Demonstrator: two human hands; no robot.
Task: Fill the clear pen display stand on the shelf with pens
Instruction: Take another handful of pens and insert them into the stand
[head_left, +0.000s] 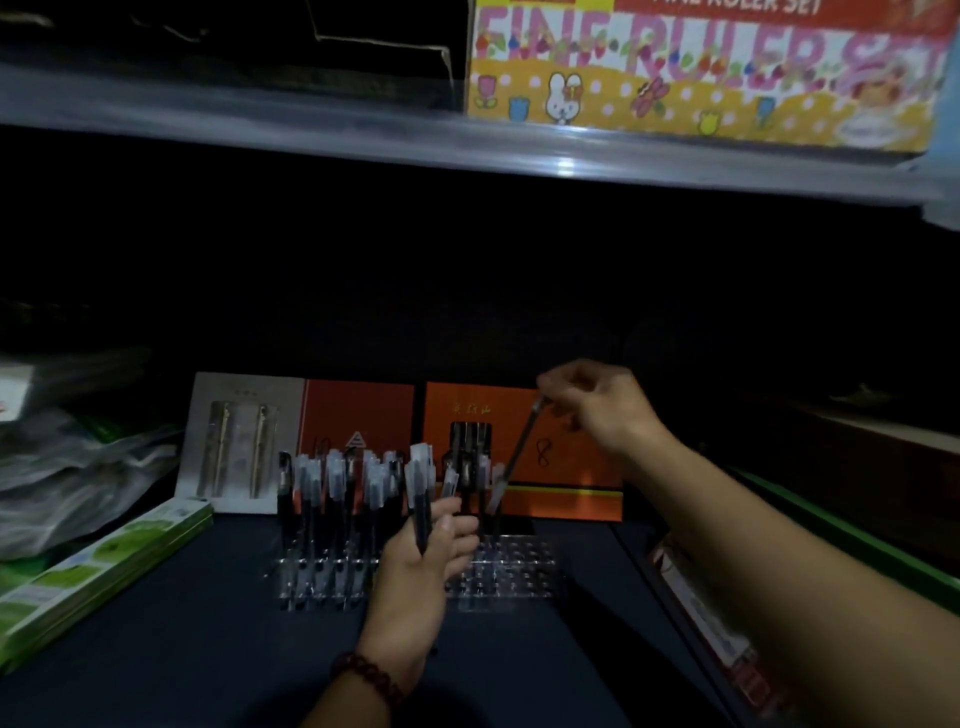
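Pens (332, 499) in L half of stand (514, 571), boxes (566, 457) behind, flat packs (104, 571) L.

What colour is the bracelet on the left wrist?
Dark reddish-brown beads, clearest in the head view.

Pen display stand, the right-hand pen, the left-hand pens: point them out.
clear pen display stand (514, 571), head view, empty holes at its right end.
single pen (519, 449), head view, mid-barrel, below the right hand (597, 410).
pen bundle (422, 486), head view, capped tops above the left hand (415, 577).
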